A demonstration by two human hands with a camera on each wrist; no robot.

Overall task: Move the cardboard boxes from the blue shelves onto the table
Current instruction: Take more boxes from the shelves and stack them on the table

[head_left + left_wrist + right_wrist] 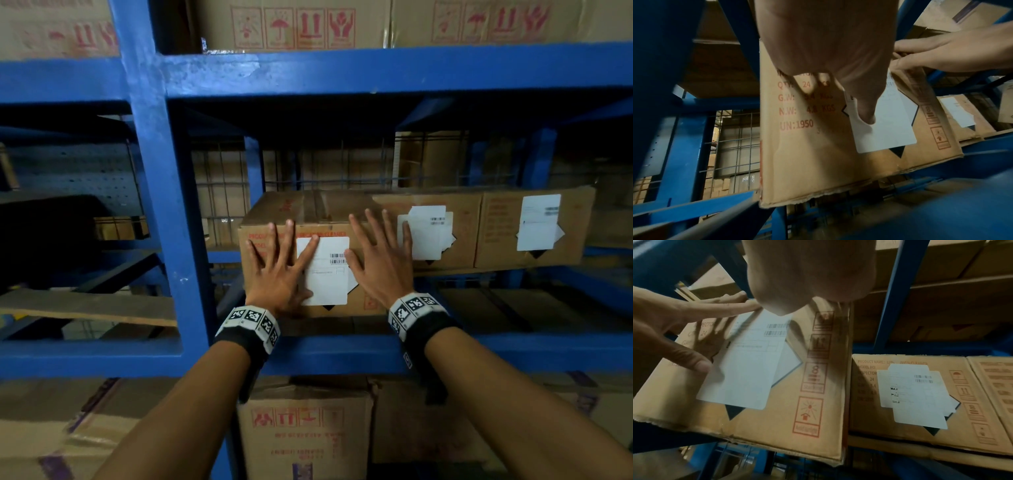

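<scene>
A cardboard box (pixel 318 212) with red print and a white label (pixel 327 274) sits on the middle blue shelf (pixel 342 353), further forward than its neighbours. My left hand (pixel 277 263) lies flat on the box's front face, fingers spread and straight, thumb on the label. My right hand (pixel 380 260) lies flat on the same face at its right side, fingers spread over the top edge. In the left wrist view the box front (pixel 807 154) fills the middle. The right wrist view shows the label (pixel 748 363) and the left hand (pixel 674 331) touching it.
Two more labelled boxes (pixel 445 233) (pixel 537 226) stand to the right on the same shelf. A thick blue upright post (pixel 161 205) rises just left of the box. Large boxes fill the shelf above (pixel 294 24) and below (pixel 305 431). Wire mesh (pixel 222 192) backs the shelf.
</scene>
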